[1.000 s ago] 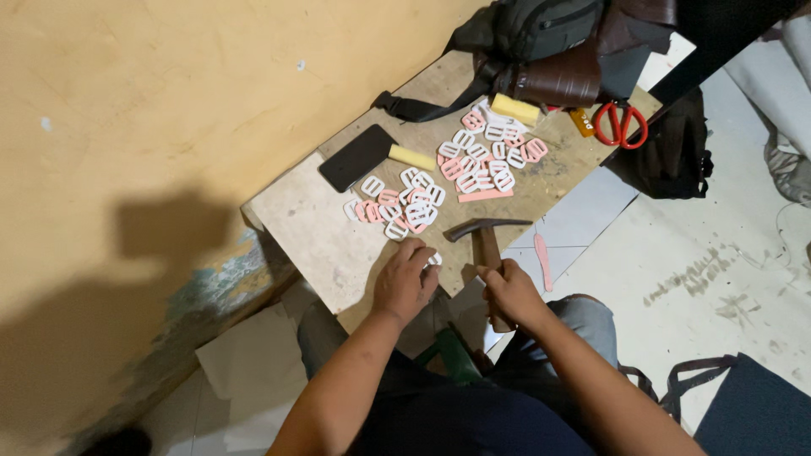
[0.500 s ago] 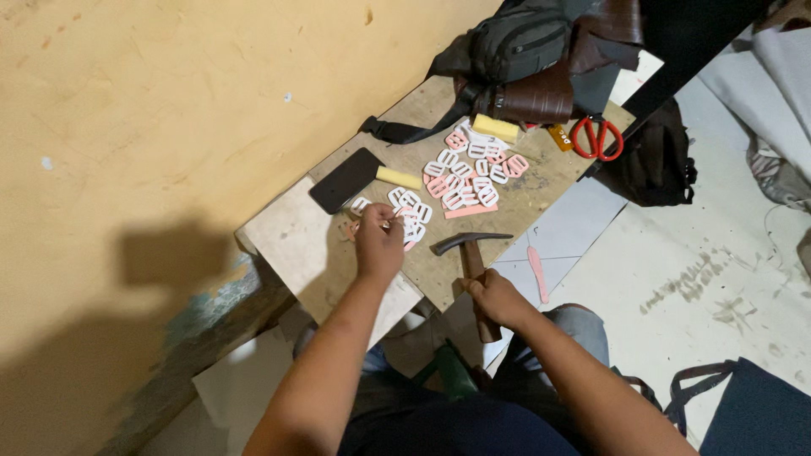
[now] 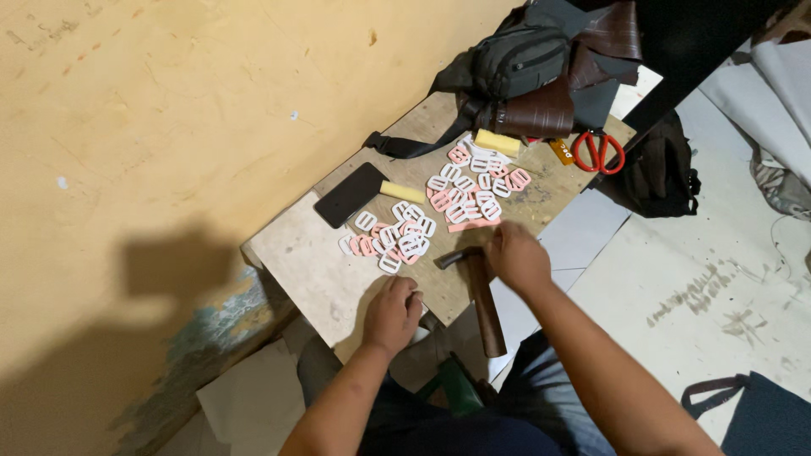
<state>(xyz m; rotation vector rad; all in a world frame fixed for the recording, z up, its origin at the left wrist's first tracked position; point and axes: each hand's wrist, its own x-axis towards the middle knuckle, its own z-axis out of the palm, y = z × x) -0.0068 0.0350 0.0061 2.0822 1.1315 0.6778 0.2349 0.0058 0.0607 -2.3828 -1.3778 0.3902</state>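
Observation:
My left hand (image 3: 393, 312) rests at the near edge of the wooden board (image 3: 304, 270), fingers curled in; anything inside them is hidden. My right hand (image 3: 515, 253) lies on the board just right of the hammer's head, fingertips close to a pink strip (image 3: 473, 225). The hammer (image 3: 483, 304) lies loose between my hands, with its wooden handle sticking out past the board's edge toward me. Two heaps of white and pink plastic slide buckles lie beyond my hands, one nearer (image 3: 393, 239) and one farther (image 3: 473, 181).
A black phone (image 3: 350, 194) and yellow blocks (image 3: 403, 192) lie left of the heaps. Red scissors (image 3: 598, 152) and a dark waist bag (image 3: 519, 59) sit at the far end. A yellow wall runs along the left. A dark bag (image 3: 659, 173) lies on the floor.
My left hand pulled back from the nearer buckle heap to the board's near edge. My right hand let go of the hammer handle and moved up beside the hammer's head.

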